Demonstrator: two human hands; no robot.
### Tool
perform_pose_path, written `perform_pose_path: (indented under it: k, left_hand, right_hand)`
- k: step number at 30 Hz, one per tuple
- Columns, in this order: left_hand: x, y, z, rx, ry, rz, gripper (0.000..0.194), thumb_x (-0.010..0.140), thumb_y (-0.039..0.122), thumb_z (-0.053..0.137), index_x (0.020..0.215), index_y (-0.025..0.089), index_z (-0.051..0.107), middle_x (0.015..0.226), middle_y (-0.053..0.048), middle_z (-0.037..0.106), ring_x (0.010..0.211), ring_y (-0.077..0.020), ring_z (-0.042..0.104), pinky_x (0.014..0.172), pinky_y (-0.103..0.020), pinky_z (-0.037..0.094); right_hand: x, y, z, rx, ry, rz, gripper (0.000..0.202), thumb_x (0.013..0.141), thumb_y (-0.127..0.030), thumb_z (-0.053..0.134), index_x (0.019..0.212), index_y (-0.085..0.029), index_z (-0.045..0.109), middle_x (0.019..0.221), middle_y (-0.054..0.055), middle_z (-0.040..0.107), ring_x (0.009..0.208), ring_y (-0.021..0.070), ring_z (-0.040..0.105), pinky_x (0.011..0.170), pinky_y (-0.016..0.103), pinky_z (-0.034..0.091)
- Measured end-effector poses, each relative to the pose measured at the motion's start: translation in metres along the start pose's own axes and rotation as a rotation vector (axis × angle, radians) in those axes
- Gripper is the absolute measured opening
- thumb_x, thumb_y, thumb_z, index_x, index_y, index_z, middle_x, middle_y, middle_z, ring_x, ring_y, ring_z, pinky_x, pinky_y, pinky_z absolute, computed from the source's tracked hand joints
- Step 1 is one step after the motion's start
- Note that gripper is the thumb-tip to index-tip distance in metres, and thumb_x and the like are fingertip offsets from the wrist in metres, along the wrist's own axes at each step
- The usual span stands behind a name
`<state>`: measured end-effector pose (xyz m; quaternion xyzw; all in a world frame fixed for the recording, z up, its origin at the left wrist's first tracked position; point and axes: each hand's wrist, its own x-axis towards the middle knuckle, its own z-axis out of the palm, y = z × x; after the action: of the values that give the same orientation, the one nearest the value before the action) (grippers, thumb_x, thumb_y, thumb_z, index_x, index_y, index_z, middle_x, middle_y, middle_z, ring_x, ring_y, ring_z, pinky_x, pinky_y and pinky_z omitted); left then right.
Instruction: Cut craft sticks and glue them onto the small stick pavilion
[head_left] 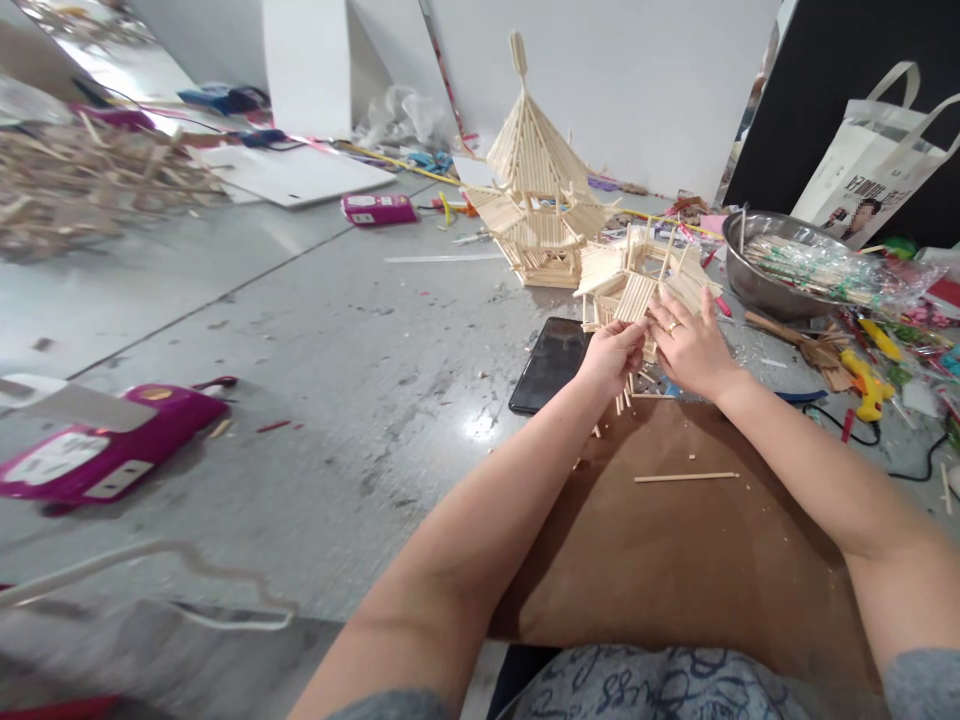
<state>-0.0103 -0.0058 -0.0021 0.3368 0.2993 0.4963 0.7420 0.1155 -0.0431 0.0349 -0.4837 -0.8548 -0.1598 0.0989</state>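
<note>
A small wooden-stick structure (637, 292) with slanted roof panels stands beyond the brown board (690, 560). My left hand (616, 355) is closed at its front edge, fingertips pinched together; what they hold is too small to name. My right hand (691, 345) lies against the front roof panel with its fingers spread, its thumb side close to my left fingertips. Behind and to the left rises a taller stick pavilion (541, 150) with a pointed roof. One loose stick (686, 477) lies on the board.
A black phone (551, 365) lies left of my hands. At the right are a metal bowl (772, 290) of bagged sticks, a yellow glue gun (868, 385) and cables. Purple packages (112, 440) and piled sticks (112, 175) are on the left.
</note>
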Motion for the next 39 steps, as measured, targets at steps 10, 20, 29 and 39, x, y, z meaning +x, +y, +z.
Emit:
perform_pose_path:
  k: [10, 20, 29, 39]
  left_hand:
    - [-0.003, -0.001, 0.0, 0.049, 0.011, -0.001, 0.033, 0.057, 0.028, 0.07, 0.057, 0.016, 0.04, 0.043, 0.008, 0.04, 0.032, -0.001, 0.032, 0.032, -0.015, 0.019]
    - [-0.027, 0.009, 0.017, 0.031, 0.061, 0.161, 0.021, 0.07, 0.025, 0.059, 0.055, 0.016, 0.047, 0.039, 0.007, 0.035, 0.031, -0.0025, 0.027, 0.033, -0.018, 0.018]
    - [-0.083, -0.006, 0.038, 1.043, -0.327, 0.204, 0.017, 0.065, 0.017, 0.062, 0.049, 0.016, 0.059, 0.043, 0.003, 0.047, 0.043, -0.006, 0.035, 0.044, -0.018, 0.022]
    - [-0.101, -0.042, 0.025, 1.402, -0.337, 0.293, 0.015, 0.071, 0.022, 0.055, 0.06, 0.019, 0.064, 0.059, -0.002, 0.059, 0.054, -0.012, 0.049, 0.053, -0.021, 0.029]
  right_hand:
    - [-0.016, 0.0, -0.007, -0.019, 0.043, 0.001, 0.041, 0.086, -0.021, 0.028, 0.12, -0.017, 0.05, 0.135, 0.008, 0.041, 0.13, 0.0261, 0.024, 0.103, 0.059, -0.002]
    - [-0.097, 0.013, -0.025, 0.275, 0.166, 0.316, 0.034, 0.083, -0.027, 0.037, 0.108, -0.014, 0.057, 0.1, 0.01, 0.064, 0.094, 0.0197, 0.056, 0.085, 0.034, 0.042]
    - [-0.138, 0.006, -0.025, 0.467, -0.495, 0.279, 0.017, 0.072, -0.035, 0.056, 0.08, -0.021, 0.06, 0.077, 0.002, 0.062, 0.069, 0.0143, 0.054, 0.061, 0.025, 0.038]
    - [-0.147, 0.0, -0.009, 0.572, -0.367, 0.375, 0.014, 0.08, -0.026, 0.044, 0.077, -0.018, 0.055, 0.077, 0.003, 0.06, 0.073, 0.0136, 0.053, 0.067, 0.025, 0.037]
